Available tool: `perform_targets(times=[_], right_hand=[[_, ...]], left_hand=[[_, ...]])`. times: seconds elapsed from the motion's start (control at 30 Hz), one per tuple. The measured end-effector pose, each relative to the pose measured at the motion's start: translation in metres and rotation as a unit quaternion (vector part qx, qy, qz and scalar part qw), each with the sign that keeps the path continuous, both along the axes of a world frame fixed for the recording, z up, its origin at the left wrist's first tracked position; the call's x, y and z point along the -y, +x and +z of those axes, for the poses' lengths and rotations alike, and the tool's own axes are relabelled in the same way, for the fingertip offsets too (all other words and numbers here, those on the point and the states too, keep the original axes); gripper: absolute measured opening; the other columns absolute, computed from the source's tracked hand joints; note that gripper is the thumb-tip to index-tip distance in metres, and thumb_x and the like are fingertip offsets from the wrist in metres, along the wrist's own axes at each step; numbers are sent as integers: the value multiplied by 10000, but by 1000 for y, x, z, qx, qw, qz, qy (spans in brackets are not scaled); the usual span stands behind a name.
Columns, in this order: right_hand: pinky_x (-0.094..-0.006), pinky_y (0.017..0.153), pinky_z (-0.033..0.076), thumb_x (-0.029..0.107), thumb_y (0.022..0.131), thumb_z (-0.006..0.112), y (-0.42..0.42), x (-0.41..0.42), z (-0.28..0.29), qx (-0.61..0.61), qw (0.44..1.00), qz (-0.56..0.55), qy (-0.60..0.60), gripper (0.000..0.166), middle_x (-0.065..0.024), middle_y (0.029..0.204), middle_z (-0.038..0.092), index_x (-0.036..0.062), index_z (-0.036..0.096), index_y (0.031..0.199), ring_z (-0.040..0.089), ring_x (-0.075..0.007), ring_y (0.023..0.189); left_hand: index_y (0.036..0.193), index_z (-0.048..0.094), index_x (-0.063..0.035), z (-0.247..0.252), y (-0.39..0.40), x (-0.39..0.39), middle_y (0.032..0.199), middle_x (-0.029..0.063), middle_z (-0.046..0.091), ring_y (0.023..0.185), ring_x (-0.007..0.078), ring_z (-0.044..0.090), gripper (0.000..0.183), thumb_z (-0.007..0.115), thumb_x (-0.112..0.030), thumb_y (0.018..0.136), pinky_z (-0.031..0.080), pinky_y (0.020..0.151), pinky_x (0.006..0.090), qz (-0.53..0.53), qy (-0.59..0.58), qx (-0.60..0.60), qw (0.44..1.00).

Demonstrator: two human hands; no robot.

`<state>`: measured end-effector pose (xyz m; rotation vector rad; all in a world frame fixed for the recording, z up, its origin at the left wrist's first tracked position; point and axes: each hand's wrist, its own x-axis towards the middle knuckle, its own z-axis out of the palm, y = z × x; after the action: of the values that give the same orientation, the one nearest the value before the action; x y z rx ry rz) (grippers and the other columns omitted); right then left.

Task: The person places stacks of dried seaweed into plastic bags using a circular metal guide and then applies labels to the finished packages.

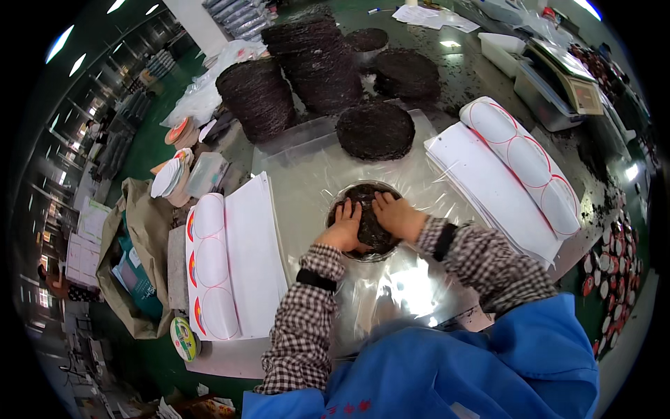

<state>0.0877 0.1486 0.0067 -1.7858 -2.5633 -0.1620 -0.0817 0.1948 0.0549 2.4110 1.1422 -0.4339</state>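
A round metal ring (pixel 340 189) lies on clear plastic sheeting (pixel 303 178) in front of me. Inside it is a dark, moist-looking mass (pixel 372 235), probably dried seaweed. My left hand (pixel 343 228) rests flat on the left part of this mass, fingers spread. On the upper right part lies my right hand (pixel 398 214), its fingers also apart and pointing inward. Neither hand grips anything. Just beyond the ring sits a finished-looking dark round disc (pixel 375 131). The ring's right rim is partly hidden by my right hand.
Tall stacks of dark discs (pixel 314 63) stand at the back, beside a shorter stack (pixel 407 76). Printed white sheets lie at left (pixel 251 256) and right (pixel 466 178). A tape roll (pixel 184 339) is near the left edge; plastic bins (pixel 544 99) stand far right.
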Motion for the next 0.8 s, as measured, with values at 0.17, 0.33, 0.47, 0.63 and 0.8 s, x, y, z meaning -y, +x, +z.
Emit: perform_targets(times=[0.17,0.33,0.47,0.63,0.8], right_hand=[[-394,942,489,301,709,802,28,-15,66,-123,973,35,-192,781,-200,1380,524,17,501,1371,574,-313,1176],[-309,886,513,227,959,615,77,69,169,-647,740,87,-164,409,-70,1162,667,23,553,1309,622,-147,1026],[-397,984,457,382,874,686,86,103,151,-338,884,-32,-323,681,-136,1304,570,18,445,1396,546,-238,1181],[-528,1118,281,504,721,787,47,81,100,-314,938,-66,131,1048,-285,1519,267,19,269,1493,285,-405,1409],[-539,1102,333,246,824,682,-16,29,31,-233,972,-30,-1,596,-182,1438,429,47,481,1349,381,-401,1352]], left_hand=[[1485,313,-32,9,0,17,1559,244,226,1420,397,284,838,763,-215,802,308,1152,399,-52,206,108,971],[1140,664,-36,-11,8,165,1065,157,681,983,268,660,295,689,-173,880,525,858,371,-22,13,464,886],[971,683,-26,24,3,109,897,51,707,822,103,644,122,698,-110,884,515,765,245,259,-348,541,720],[1129,595,-6,69,-5,117,1137,151,629,1056,216,577,246,645,-112,913,446,941,345,66,-169,628,757],[1306,483,15,22,-33,180,1284,255,526,1185,352,507,481,648,-221,921,337,1066,474,-89,-46,330,939]])
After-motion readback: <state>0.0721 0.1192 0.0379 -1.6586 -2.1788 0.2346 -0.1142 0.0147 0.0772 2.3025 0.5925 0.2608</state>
